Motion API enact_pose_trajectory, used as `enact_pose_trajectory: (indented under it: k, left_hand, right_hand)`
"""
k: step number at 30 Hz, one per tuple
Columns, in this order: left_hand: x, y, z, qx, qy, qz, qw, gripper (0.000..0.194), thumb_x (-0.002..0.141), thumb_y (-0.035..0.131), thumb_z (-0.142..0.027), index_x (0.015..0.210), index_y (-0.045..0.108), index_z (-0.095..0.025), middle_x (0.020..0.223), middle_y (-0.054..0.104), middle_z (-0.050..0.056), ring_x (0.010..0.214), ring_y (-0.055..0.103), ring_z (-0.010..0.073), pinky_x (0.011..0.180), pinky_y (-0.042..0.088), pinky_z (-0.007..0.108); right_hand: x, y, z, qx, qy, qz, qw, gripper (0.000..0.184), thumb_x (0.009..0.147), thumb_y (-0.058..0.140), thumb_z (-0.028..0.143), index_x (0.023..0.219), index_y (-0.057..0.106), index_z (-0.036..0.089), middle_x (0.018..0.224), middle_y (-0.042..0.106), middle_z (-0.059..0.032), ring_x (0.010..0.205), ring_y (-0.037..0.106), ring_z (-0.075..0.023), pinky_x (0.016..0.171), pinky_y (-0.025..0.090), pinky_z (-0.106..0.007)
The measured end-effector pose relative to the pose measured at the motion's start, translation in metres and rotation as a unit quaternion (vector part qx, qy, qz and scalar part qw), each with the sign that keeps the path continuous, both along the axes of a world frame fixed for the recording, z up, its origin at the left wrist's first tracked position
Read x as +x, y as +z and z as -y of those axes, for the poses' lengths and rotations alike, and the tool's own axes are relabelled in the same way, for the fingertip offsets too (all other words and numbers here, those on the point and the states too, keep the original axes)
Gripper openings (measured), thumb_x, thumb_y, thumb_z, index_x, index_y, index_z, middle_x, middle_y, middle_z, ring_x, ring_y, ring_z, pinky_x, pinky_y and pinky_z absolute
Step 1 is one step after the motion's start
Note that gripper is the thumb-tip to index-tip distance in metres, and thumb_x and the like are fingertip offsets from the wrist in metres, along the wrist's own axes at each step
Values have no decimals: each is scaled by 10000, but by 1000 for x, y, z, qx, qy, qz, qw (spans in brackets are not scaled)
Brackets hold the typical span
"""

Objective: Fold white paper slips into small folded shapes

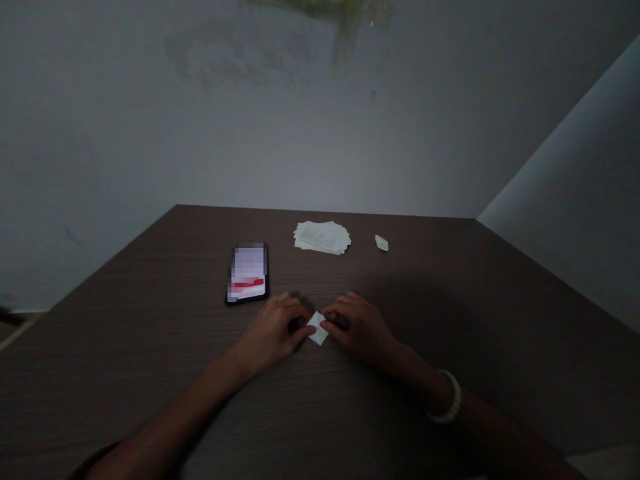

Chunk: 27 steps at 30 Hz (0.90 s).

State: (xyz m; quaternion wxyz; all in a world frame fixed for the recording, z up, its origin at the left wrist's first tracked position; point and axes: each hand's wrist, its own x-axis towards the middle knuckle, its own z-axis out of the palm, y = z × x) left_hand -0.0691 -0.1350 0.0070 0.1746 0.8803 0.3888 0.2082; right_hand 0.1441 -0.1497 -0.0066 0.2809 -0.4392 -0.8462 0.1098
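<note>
Your left hand [270,330] and right hand [357,327] pinch a small folded white paper [317,328] between them over the desk [125,347], nearer you than the phone [247,273] and loose paper stack [322,237].

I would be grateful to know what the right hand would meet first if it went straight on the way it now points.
The small folded paper, apparently touching the right hand already; the left hand lies just beyond, though depth is unclear.

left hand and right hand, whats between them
In the head view, a small folded piece of white paper lies between the left hand and the right hand, pinched by both just above the wooden table.
</note>
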Motion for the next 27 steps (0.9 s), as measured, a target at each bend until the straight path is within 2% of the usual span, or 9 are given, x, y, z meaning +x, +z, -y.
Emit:
enact_pose_trajectory:
  k: [7, 10, 14, 18, 22, 27]
  left_hand:
    - [2, 5, 4, 3, 6, -4, 1000, 223, 789, 716, -349, 785, 580, -171, 816, 595, 26, 801, 521, 213, 718, 405, 331]
    - [5, 4, 3, 13, 27, -7, 1000, 245, 782, 720, -355, 755, 559, -173, 789, 592, 20, 781, 515, 211, 706, 397, 332]
    - [6, 1, 2, 0, 32, 7, 999, 243, 776, 731, -362, 800, 574, -178, 767, 589, 11, 762, 521, 207, 688, 392, 325]
    - [5, 0, 2, -4, 10, 32, 999, 153, 805, 707, -286, 857, 608, -182, 776, 595, 9, 785, 535, 204, 714, 398, 324]
    - [4, 1, 2, -14, 2, 36, 999, 22, 829, 657, -200, 824, 649, -180, 769, 610, 19, 800, 538, 203, 737, 405, 330]
    - [2, 1, 0, -15, -9, 40, 999, 138, 817, 604, -98, 824, 705, -192, 816, 640, 35, 846, 539, 210, 774, 414, 342]
  right_hand:
    - [0, -1, -1, -3, 3, -7, 1000, 62, 849, 660, 220, 905, 656, 195, 798, 640, -12, 756, 544, -161, 745, 408, -304]
    - [-1, -1, -2, -2, 1, -5, 1000, 54, 839, 671, 225, 881, 657, 194, 769, 632, -8, 742, 541, -161, 700, 403, -293]
    - [0, -2, -2, 9, 7, -1, 1000, 66, 835, 677, 223, 890, 662, 190, 786, 636, -14, 750, 538, -163, 725, 412, -303]
    - [2, -2, -3, 17, 35, 19, 999, 83, 877, 625, 227, 926, 688, 203, 879, 646, -33, 827, 536, -176, 733, 423, -297]
    - [4, -1, -3, 31, 48, 44, 997, 111, 893, 602, 222, 957, 692, 208, 870, 626, -35, 837, 525, -172, 726, 424, -286]
    - [7, 1, -2, 85, 109, 79, 987, 189, 878, 577, 120, 961, 698, 239, 915, 625, -31, 816, 511, -161, 703, 410, -279]
